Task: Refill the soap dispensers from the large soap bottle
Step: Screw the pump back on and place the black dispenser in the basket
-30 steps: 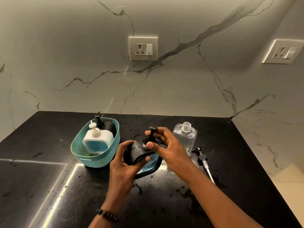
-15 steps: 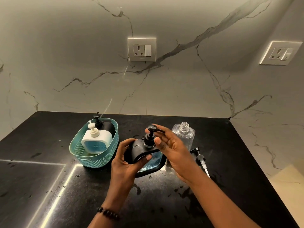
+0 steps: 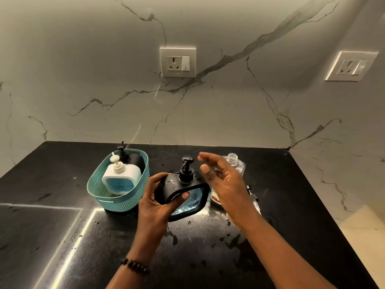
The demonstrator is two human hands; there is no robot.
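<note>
Left hand (image 3: pixel 156 201) grips the black soap dispenser (image 3: pixel 183 190), teal basket (image 3: pixel 125 197) just beside at nine o'clock. Right hand (image 3: pixel 225 180) hovers open at three o'clock, fingers apart, near the pump (image 3: pixel 186 167).

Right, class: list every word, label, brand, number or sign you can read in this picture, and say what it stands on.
None can be read.
Clear bottle: part of a label shows behind the right hand, too hidden and blurred to read.
Black dispenser, white dispenser, wall sockets: no text visible.
</note>
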